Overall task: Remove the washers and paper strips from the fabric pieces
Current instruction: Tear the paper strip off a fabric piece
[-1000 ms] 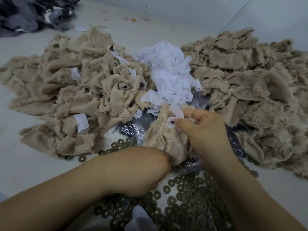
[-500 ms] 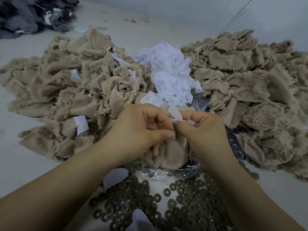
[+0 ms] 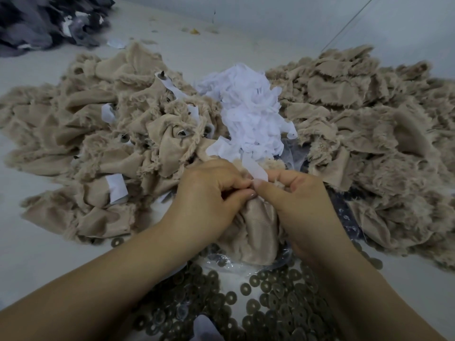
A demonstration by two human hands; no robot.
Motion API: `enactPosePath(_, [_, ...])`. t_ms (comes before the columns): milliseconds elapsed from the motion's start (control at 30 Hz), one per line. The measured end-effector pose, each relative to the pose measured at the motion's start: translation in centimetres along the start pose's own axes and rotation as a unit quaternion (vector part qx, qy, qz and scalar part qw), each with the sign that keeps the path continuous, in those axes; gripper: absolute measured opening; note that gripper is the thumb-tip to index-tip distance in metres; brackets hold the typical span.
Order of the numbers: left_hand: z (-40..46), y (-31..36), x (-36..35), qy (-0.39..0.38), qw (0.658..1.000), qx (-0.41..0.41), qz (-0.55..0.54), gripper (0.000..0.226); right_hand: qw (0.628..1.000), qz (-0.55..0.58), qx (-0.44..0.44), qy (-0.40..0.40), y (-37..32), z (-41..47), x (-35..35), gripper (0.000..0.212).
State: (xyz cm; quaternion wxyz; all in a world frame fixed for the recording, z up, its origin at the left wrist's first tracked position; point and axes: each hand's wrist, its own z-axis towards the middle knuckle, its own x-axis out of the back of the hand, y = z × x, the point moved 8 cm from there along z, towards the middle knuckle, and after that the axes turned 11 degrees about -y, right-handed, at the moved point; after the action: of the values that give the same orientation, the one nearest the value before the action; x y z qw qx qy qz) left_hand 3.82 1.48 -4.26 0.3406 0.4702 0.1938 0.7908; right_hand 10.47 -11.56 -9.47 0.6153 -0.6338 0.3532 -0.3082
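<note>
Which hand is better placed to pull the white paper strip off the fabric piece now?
Probably the right hand: the paper strip rises right at its thumb and forefinger. The left hand pinches the fabric piece beside it and can hold it steady.

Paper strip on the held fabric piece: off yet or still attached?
Still attached, it seems: the strip stands up from the bunched fabric piece where both hands' fingers pinch.

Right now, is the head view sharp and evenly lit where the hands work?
Head view: soft, even light, no glare; the left hand, right hand and paper strip read clearly; edges bend from the wide lens, and the washers look slightly soft.
</note>
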Motion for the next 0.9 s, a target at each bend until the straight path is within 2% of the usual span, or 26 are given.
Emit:
enactPosePath(167, [0.2,-0.5,-0.5,-0.028,0.999,0.023,-0.036,0.008,0.998,0.061,-0.018,-0.028,0.6,0.0,-0.4,0.01])
enactPosePath(533, [0.2,-0.4,-0.6,-0.045,0.996,-0.021,-0.068,0.014,0.998,-0.028,0.023,-0.058,-0.6,-0.2,-1.1,0.026])
enactPosePath(900, [-0.1,-0.6,-0.5,-0.044,0.995,-0.058,-0.066,0.014,0.998,-0.017,0.027,-0.049,-0.7,-0.4,-1.4,0.018])
